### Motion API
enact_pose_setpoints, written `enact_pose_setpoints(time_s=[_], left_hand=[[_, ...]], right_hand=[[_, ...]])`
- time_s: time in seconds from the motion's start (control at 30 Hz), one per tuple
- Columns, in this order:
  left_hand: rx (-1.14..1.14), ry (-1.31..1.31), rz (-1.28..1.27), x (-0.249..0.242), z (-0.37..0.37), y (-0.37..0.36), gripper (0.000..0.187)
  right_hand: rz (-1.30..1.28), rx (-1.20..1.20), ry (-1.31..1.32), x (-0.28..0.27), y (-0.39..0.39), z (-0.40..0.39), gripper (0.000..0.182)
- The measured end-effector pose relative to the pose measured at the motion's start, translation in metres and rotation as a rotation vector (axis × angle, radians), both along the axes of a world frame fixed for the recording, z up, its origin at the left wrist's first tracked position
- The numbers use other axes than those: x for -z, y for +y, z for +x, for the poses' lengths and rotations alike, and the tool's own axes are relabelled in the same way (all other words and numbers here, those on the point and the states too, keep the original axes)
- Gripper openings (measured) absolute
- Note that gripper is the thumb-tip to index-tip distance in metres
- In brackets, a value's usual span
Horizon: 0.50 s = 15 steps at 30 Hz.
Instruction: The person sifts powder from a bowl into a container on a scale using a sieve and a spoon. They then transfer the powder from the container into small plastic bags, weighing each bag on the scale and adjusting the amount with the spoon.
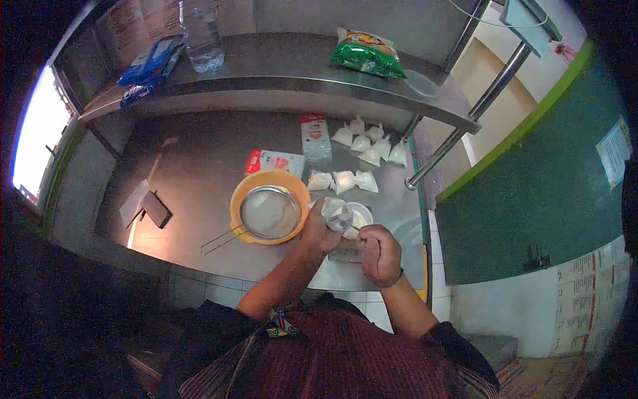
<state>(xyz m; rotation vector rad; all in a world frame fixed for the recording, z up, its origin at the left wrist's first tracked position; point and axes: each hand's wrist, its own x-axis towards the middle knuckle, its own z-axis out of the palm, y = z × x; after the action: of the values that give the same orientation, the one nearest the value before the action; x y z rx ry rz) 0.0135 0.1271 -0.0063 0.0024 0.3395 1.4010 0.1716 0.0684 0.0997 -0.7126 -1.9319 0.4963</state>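
Note:
My left hand (318,229) is closed around a small clear plastic bag (337,214) with its round mouth facing up. Pinched in my right hand (381,254) is a spoon (354,228); its head is at the bag and hard to make out. Just behind them stands a white bowl (367,211) with pale contents, partly hidden by the bag. A flat, scale-like object (345,254) lies at the bowl's near side. To the left, a metal strainer (266,211) holding white powder rests in an orange basin (236,199), its wire handle (222,241) sticking out.
Several tied bags of white powder (362,144) stand at the back right, with others (343,181) nearer. Red-and-white packages (316,138) lie behind the basin. A phone-like object (157,209) leans at left. Overhead, a metal shelf (279,66) carries a green package (367,54) and a water bottle (201,36).

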Motion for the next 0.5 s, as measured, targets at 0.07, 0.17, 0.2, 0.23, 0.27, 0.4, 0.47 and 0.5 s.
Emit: enact_pose_setpoints(time_s=[0.07, 0.17, 0.2, 0.23, 0.27, 0.4, 0.47, 0.5], left_hand=[[0.008, 0.006, -0.014, -0.003, -0.001, -0.002, 0.036], [0.027, 0.024, -0.018, -0.012, -0.001, -0.01, 0.044], [0.035, 0.034, -0.011, -0.013, -0.001, -0.013, 0.049], [0.03, 0.036, -0.008, -0.012, -0.001, -0.015, 0.049], [0.012, 0.052, -0.008, -0.012, -0.001, -0.016, 0.05], [-0.063, -0.018, -0.021, 0.002, 0.003, -0.013, 0.051], [-0.037, -0.009, -0.05, 0.004, 0.001, -0.011, 0.051], [-0.004, -0.002, -0.084, 0.006, 0.002, -0.011, 0.051]], right_hand=[[0.049, 0.016, 0.029, 0.006, -0.003, 0.0, 0.015], [-0.008, 0.027, 0.156, 0.015, -0.003, -0.001, 0.014], [-0.043, 0.006, 0.266, 0.018, -0.002, -0.002, 0.017], [-0.077, -0.015, 0.375, 0.02, -0.001, -0.003, 0.019], [-0.076, -0.019, 0.377, 0.021, 0.0, -0.003, 0.019], [-0.101, -0.03, 0.414, 0.015, -0.004, -0.004, 0.019], [-0.097, -0.01, 0.366, 0.015, -0.005, -0.003, 0.019], [-0.077, -0.013, 0.322, 0.016, -0.006, -0.003, 0.02]])
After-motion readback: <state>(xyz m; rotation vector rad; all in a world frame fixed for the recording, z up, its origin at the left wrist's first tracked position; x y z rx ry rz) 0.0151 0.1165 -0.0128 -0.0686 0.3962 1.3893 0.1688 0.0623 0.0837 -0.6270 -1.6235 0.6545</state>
